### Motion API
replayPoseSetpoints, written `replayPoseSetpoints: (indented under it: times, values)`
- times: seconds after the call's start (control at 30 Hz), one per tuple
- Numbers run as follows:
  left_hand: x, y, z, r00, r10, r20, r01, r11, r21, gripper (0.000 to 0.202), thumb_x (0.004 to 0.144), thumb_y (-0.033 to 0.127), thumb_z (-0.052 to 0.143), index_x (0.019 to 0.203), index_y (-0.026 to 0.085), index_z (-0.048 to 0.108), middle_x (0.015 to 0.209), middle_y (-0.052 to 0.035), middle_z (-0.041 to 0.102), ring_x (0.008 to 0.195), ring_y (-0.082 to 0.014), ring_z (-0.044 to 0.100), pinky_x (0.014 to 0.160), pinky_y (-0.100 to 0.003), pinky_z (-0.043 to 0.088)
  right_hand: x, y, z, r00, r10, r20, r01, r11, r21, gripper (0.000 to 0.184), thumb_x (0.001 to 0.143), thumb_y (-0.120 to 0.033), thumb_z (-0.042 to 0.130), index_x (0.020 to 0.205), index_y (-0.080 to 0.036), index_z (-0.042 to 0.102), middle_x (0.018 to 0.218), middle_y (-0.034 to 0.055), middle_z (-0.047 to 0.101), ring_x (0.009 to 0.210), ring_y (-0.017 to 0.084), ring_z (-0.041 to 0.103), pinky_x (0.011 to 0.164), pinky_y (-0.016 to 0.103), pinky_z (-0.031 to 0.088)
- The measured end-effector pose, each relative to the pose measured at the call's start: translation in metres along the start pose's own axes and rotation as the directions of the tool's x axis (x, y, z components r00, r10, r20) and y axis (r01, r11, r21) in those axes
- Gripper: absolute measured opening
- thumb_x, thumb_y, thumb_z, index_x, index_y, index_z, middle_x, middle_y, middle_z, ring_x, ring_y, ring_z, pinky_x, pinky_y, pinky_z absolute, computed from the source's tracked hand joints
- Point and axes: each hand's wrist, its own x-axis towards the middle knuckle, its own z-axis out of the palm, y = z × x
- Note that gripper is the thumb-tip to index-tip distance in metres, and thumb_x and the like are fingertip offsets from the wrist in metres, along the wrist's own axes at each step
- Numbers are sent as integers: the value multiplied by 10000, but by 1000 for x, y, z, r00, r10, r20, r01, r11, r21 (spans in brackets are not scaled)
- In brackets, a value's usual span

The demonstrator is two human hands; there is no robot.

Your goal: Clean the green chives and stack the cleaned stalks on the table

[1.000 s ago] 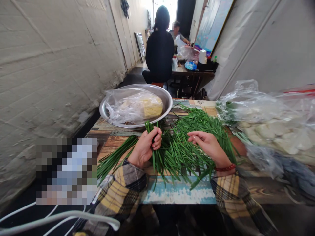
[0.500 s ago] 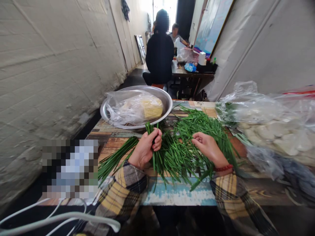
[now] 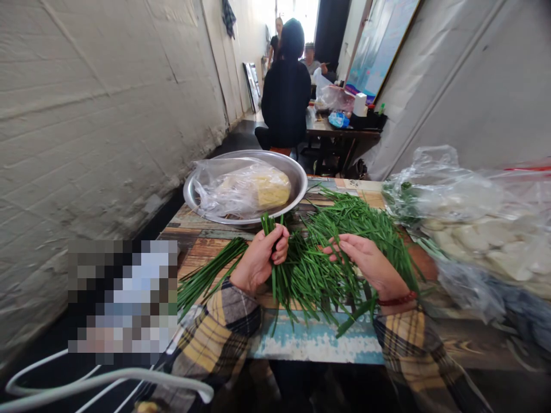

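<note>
My left hand [image 3: 261, 259] is closed around a bunch of green chives [image 3: 270, 225], their cut ends sticking up past my fingers. A loose pile of chives [image 3: 344, 241] covers the middle of the painted wooden table [image 3: 310, 338]. My right hand [image 3: 365, 261] rests on this pile with its fingers curled, pinching at single stalks. A smaller sorted bundle of chives [image 3: 206, 275] lies to the left of my left wrist. Both my sleeves are plaid.
A metal basin [image 3: 297, 178] holding a plastic bag with a yellow block stands at the table's far left. Clear bags [image 3: 473, 223] of pale food pieces fill the right side. A person in black [image 3: 286, 94] sits at a farther table. White tubing [image 3: 107, 381] lies bottom left.
My right hand has slid a little left and lower into the chive pile, its fingers curling onto stalks. My left hand keeps its bunch. The view has shifted slightly.
</note>
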Motion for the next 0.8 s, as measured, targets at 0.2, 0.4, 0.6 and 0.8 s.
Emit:
replayPoseSetpoints:
  times: [0.2,0.4,0.6,0.8]
  values:
    - [0,-1,-1,1000,8,-5,-8,1000,5,241,828,373,575,770,148,512,538,71,340,397,-26,265,366,-159,199,7,17,-2,979,-168,-115,130,952,-278,228,769,-404,610,843,-195,664,816,27,661,758,167,580,703,284,444]
    - [0,-1,0,1000,5,-8,-5,1000,8,242,816,375,589,765,152,510,531,73,342,392,-27,266,364,-158,202,7,18,1,972,-221,-73,198,951,-239,181,747,-376,627,752,-196,641,753,15,611,700,155,546,633,270,422]
    - [0,-1,0,1000,-6,-17,6,1000,15,243,822,374,581,761,149,512,529,72,341,391,-26,265,362,-158,198,8,16,5,955,-272,-118,238,940,-245,195,701,-366,676,660,-182,626,868,52,616,804,179,572,681,292,430]
    - [0,-2,-1,1000,-4,-23,4,1000,11,247,811,380,593,766,152,509,522,75,342,388,-28,268,359,-160,202,7,14,2,914,-372,-162,267,852,-451,175,726,-357,652,661,-196,637,964,60,641,888,205,582,698,313,402]
